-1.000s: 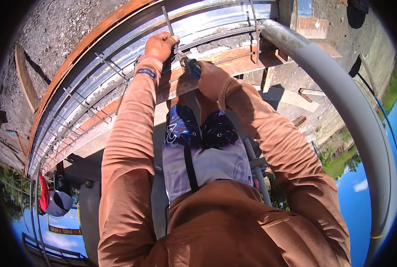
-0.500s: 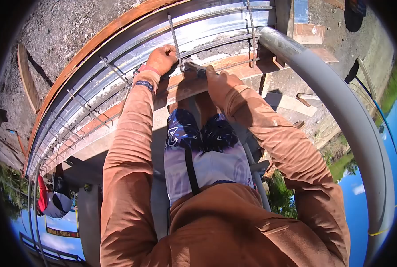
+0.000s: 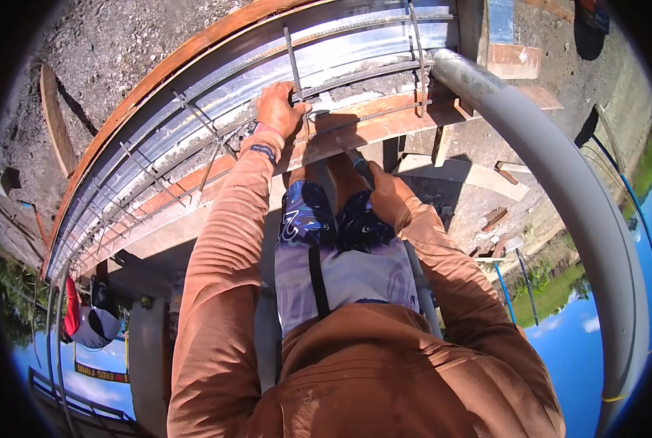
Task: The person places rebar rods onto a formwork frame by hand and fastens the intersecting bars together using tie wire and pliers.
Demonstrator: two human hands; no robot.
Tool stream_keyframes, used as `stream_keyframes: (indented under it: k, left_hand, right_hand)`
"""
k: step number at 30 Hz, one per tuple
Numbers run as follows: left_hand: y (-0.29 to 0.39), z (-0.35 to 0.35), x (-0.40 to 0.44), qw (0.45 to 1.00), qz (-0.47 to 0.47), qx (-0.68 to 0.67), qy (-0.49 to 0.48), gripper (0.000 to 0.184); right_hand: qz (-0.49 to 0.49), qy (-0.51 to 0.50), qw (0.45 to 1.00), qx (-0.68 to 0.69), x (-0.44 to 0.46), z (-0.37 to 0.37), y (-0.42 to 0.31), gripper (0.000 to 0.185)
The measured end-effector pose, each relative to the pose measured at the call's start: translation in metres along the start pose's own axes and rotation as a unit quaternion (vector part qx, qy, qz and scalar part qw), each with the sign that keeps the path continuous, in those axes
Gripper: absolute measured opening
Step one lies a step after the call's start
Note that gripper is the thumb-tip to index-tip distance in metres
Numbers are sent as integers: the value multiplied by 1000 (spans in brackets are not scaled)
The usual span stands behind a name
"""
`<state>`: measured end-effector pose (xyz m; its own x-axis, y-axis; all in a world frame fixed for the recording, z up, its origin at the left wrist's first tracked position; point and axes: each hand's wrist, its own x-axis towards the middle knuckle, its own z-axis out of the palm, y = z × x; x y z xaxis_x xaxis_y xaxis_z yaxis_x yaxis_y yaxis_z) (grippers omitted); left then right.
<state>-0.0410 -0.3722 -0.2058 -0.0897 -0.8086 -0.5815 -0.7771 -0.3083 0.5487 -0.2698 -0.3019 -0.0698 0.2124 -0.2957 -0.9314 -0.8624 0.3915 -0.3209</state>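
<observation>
Harsh sunlight, hard shadows, fisheye-bent edges, black corners.

Right hand [image 3: 391,196]: withdrawn from the bars. A second ago it had the pliers [image 3: 358,162] up at the short rod [image 3: 291,55]; I now observe it drawn back beside the shorts [image 3: 348,219], with the tip of the pliers near the edge of the wooden board [image 3: 373,131], apart from the rod.

Left hand [image 3: 280,109]: shifted down the same rod, toward the person, and now at its crossing with the long bar [image 3: 351,77]; earlier it sat higher.

Right sleeve [image 3: 461,266]: pulled in closer to the body, elbow more bent. A blue pole [image 3: 505,292] and a dark pole [image 3: 527,288], previously unseen, now show beyond it.
</observation>
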Motion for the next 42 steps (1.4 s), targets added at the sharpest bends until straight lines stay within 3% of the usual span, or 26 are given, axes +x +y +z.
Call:
stream_keyframes:
  k: [4, 7, 11, 14, 17, 19, 20, 24, 26, 28, 30, 32, 34, 36, 37, 40, 42]
  left_hand:
    - [-6, -8, 10, 994, -12, -95, -53, 42]
    - [12, 4, 6, 997, -67, 15, 36, 40]
    - [15, 23, 0, 988, -65, 2, 139, 34]
    - [18, 22, -3, 987, -74, -4, 145, 35]
    - [27, 10, -26, 961, -16, -35, 274, 35]
    - [22, 15, -50, 954, -97, -48, 280, 33]
    - [14, 25, -62, 951, -157, -102, 246, 30]
    - [-8, 105, -75, 956, -228, -46, 180, 20]
    - [10, 81, -69, 957, -226, -8, 181, 13]
    - [17, 66, -70, 953, -247, -142, 103, 13]
    - [6, 78, -63, 946, -261, -162, 101, 18]
    - [14, 64, -60, 944, -293, -147, 25, 22]
    - [19, 53, -57, 958, -257, -114, 58, 27]
    - [21, 39, -58, 952, -260, -162, 2, 24]
    - [23, 38, -54, 952, -277, -129, 2, 30]
    - [16, 39, -50, 934, -324, -151, -21, 36]
    - [15, 42, -52, 942, -296, -160, -21, 37]
  right_hand:
    - [1, 18, 1000, 15, -11, 7, 1, 51]
    - [28, -18, 999, 14, -12, 7, 5, 52]
    - [-1, -8, 1000, -19, -14, 10, 16, 59]
    - [23, -49, 998, -16, -20, -5, 4, 62]
    - [16, -10, 999, -48, -22, 1, 19, 61]
    - [26, -5, 999, -36, -24, -1, 17, 62]
    - [34, -6, 999, -34, -26, -1, 17, 62]
    - [54, -13, 998, -28, -22, 8, 24, 61]
    - [48, -15, 998, -28, -21, 9, 24, 60]
    - [55, -33, 998, -23, -22, 9, 21, 59]
    - [35, -22, 999, -23, -18, 11, 22, 58]
    - [-9, 3, 1000, 6, -12, 15, 29, 56]
    - [-9, -3, 1000, -6, -8, 12, 29, 55]
    - [-12, -8, 1000, -27, -5, 12, 30, 54]
    - [8, -57, 997, -60, -6, 5, 26, 58]
    - [-7, -28, 999, -32, -15, -5, 21, 53]
    - [-31, -9, 999, -28, -13, -9, 18, 55]
